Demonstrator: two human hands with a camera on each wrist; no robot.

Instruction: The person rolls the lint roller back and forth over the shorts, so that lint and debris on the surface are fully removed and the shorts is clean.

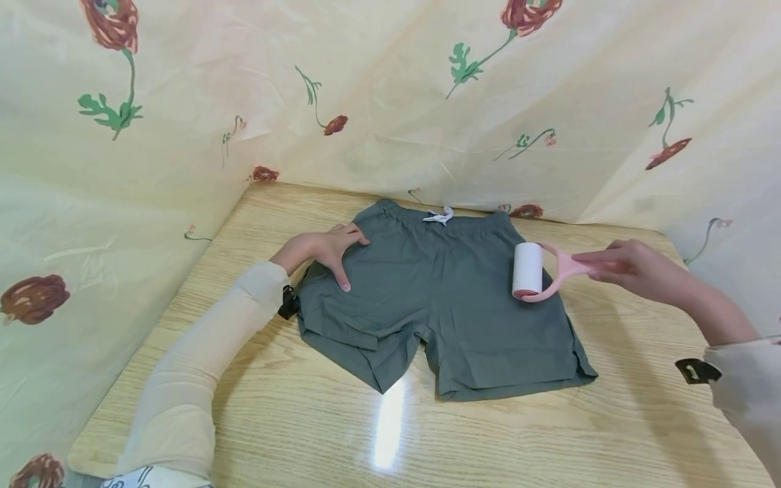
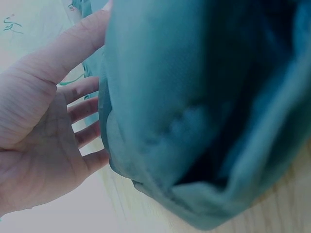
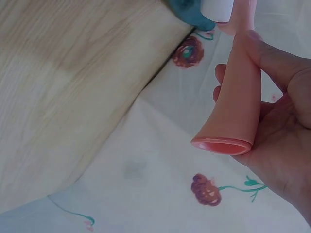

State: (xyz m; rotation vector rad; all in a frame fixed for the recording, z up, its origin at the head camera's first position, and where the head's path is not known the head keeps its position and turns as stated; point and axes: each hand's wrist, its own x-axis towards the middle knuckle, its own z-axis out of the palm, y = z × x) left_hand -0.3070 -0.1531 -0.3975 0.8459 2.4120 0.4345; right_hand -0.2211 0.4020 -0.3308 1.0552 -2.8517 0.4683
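Observation:
Dark grey-green shorts (image 1: 390, 271) lie spread on the table, with a white drawstring (image 1: 441, 216) at the waistband and the left leg's hem partly folded up. On their left side rests my left hand (image 1: 332, 251), thumb and fingers spread. In the left wrist view, bulging cloth (image 2: 160, 97) hides the fingertips of that hand (image 2: 43, 116). My right hand (image 1: 641, 268) grips the pink handle of a lint roller (image 1: 527, 271), whose white roll overlaps the right leg of the shorts near its outer edge. The flared handle end (image 3: 228, 116) shows in the right wrist view.
A wood-grain table (image 1: 293, 420) bears the shorts. Flower-printed cloth (image 1: 390, 102) hangs behind it and along its left side. Dark straps with clips (image 1: 697, 371) sit by both wrists.

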